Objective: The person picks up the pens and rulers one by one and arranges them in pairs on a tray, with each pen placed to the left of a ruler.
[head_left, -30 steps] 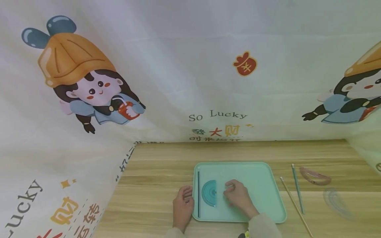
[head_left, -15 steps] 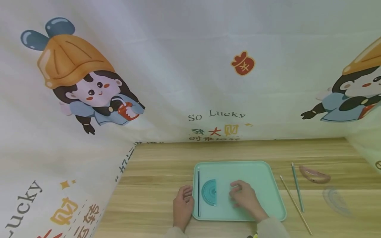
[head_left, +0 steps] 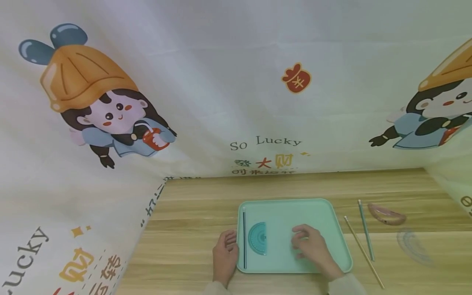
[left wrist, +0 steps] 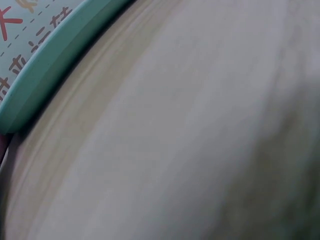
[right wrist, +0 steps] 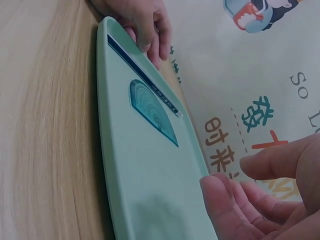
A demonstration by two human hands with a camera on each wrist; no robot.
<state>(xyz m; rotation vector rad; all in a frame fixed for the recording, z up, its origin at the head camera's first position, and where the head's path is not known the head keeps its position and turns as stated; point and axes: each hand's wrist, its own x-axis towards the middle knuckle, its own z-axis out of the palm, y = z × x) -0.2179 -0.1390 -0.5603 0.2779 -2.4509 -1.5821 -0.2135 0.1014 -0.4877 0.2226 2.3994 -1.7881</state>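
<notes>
In the head view a light green tray point(head_left: 295, 200) lies on the table. Along its left inner side is a dark blue pencil point(head_left: 244, 239), and beside that a teal protractor point(head_left: 258, 238) with its straight edge facing right. My left hand point(head_left: 225, 254) rests at the tray's left rim, fingers loosely bent against the outside. Over the tray, right of the protractor, hovers my right hand point(head_left: 311, 248). The right wrist view shows the right hand's thumb point(right wrist: 217, 197) and index finger point(right wrist: 272, 162) apart, with nothing between them.
To the right of the tray, on the wooden table point(head_left: 191, 221), lie a yellowish pencil point(head_left: 363, 250), a green pencil point(head_left: 366, 229), a pink protractor point(head_left: 386, 214) and a clear protractor point(head_left: 414, 246). A printed curtain point(head_left: 206, 102) stands behind and at the sides.
My right hand has drawn away from the teal protractor toward the right. My left hand stays at the tray's left rim, and the pencil and protractor in the tray keep their places.
</notes>
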